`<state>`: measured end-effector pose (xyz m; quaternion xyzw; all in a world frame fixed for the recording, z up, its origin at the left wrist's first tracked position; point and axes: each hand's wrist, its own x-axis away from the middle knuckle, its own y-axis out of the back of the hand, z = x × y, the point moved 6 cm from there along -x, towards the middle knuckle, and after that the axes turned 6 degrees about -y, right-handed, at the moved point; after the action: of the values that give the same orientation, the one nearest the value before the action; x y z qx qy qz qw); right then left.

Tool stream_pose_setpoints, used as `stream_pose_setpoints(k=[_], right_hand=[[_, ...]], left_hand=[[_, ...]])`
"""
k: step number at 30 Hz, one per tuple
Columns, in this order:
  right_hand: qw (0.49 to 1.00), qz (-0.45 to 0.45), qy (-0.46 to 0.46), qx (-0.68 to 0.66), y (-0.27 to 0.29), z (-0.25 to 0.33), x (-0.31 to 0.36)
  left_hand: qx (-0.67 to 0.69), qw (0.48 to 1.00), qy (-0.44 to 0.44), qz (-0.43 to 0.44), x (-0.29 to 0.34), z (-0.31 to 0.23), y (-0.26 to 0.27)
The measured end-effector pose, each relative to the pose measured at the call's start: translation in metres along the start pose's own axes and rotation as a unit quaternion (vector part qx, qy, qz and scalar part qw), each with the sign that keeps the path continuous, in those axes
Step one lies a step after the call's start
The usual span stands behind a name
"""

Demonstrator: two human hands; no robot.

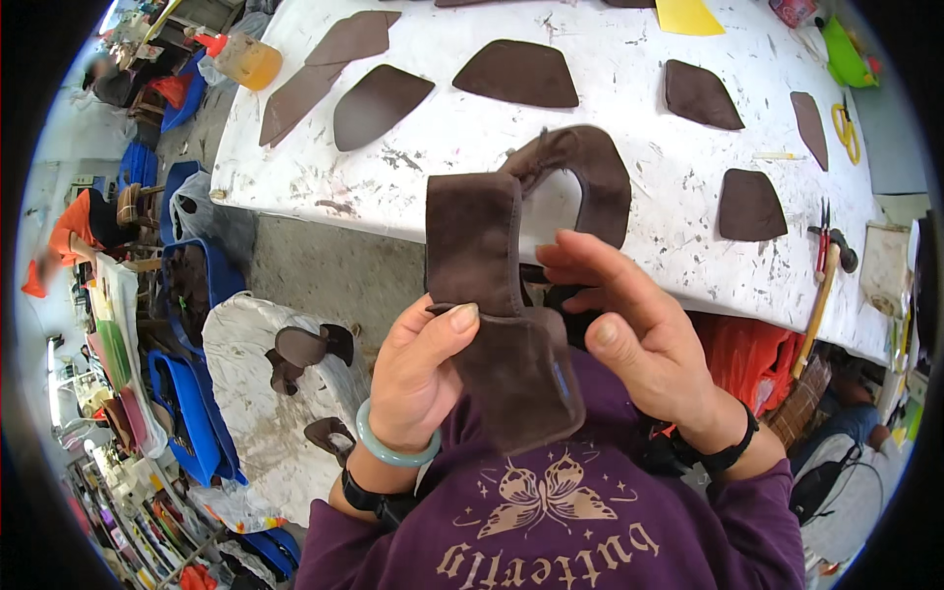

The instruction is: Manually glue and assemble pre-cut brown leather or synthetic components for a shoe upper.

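My left hand (421, 359) grips a dark brown suede-like piece (474, 231) in front of my chest, thumb on top at the seam across its middle. One long side of the piece has a stitched edge, and a small blue tag shows on its lower part. To its right, my right hand (639, 334) is raised with fingers apart and nothing between them. Just beyond the held piece, a curved dark brown piece (602, 182) arches over the table's near edge; whether it is joined to the held piece I cannot tell.
Several flat brown cut pieces (516, 74) lie on the stained white table (334, 187). A bottle of amber liquid (246, 61) stands far left; yellow-handled scissors (846, 133) and a hammer (818, 305) lie right. At left, a covered stool (246, 393) holds small brown pieces near blue bins (187, 423).
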<state>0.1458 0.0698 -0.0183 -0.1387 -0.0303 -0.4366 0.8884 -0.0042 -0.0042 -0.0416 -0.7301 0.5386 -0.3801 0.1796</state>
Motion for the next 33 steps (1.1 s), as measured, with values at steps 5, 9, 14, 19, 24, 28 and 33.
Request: stream_pose_setpoints(k=[5,9,14,19,24,28,33], right_hand=[[0.997,-0.032,0.032,0.058,0.016,0.007,-0.002],[0.997,-0.076,0.007,-0.006,0.026,0.000,-0.004],[0.995,-0.068,0.014,0.065,0.026,0.008,-0.005],[0.946,-0.085,0.137,0.282,0.028,0.033,0.003],[0.857,-0.104,0.335,0.377,0.015,0.055,0.024],[0.823,-0.132,0.356,0.422,0.030,0.039,0.026],[0.847,-0.148,0.273,0.431,0.057,0.019,0.026]], left_hand=[[-0.025,0.999,-0.027,-0.008,0.003,-0.018,-0.003],[-0.049,0.994,-0.091,0.024,0.002,-0.044,-0.016],[-0.431,0.830,-0.354,0.024,0.004,-0.111,-0.062],[-0.771,0.364,-0.519,0.052,0.013,-0.125,-0.118],[-0.824,0.255,-0.470,0.186,-0.024,-0.031,-0.132],[-0.819,0.340,-0.415,0.202,-0.042,0.028,-0.107],[-0.790,0.427,-0.384,0.213,-0.037,0.040,-0.100]])
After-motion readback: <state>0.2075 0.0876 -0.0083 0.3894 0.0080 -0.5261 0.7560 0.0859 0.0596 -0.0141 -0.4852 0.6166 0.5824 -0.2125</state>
